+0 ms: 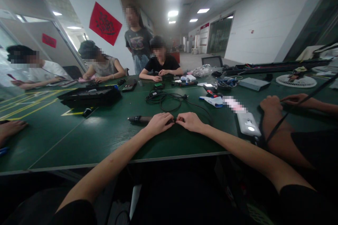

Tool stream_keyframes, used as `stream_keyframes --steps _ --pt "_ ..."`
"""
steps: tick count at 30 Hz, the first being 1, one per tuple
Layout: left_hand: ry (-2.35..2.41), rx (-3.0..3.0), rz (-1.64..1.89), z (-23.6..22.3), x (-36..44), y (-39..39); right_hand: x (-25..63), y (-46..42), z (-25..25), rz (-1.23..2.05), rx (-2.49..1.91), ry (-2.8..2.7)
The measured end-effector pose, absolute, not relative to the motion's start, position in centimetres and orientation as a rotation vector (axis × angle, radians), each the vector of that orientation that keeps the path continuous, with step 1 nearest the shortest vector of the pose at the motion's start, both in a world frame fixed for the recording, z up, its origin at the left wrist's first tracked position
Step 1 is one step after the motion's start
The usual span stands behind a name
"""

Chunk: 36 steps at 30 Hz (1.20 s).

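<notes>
My left hand (159,123) lies on the green table (105,137), its fingers curled over a dark cylindrical tool (138,119) that sticks out to the left. My right hand (190,121) sits right beside it, fingers pinched at the tool's other end, where a black cable (169,100) leads off to a coil farther back. The two hands almost touch each other at the middle of the table's near side.
A white device (248,123) lies to the right, beside another person's arms (271,112) holding a cable. A black tray (89,95) sits at the left. Several people sit at the far side amid small devices. A white fan (295,81) is at far right.
</notes>
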<state>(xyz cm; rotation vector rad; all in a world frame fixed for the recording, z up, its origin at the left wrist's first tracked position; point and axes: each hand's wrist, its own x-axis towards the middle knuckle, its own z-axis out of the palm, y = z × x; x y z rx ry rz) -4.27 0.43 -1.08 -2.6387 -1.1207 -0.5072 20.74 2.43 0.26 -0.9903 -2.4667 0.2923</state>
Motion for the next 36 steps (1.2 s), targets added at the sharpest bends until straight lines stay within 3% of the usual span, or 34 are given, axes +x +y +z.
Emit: stream_keyframes --steps 36 --pt "-1.071 -2.697 -0.606 -1.41 -4.70 0.92 20.46 2.73 0.37 0.290 -1.020 -2.453"
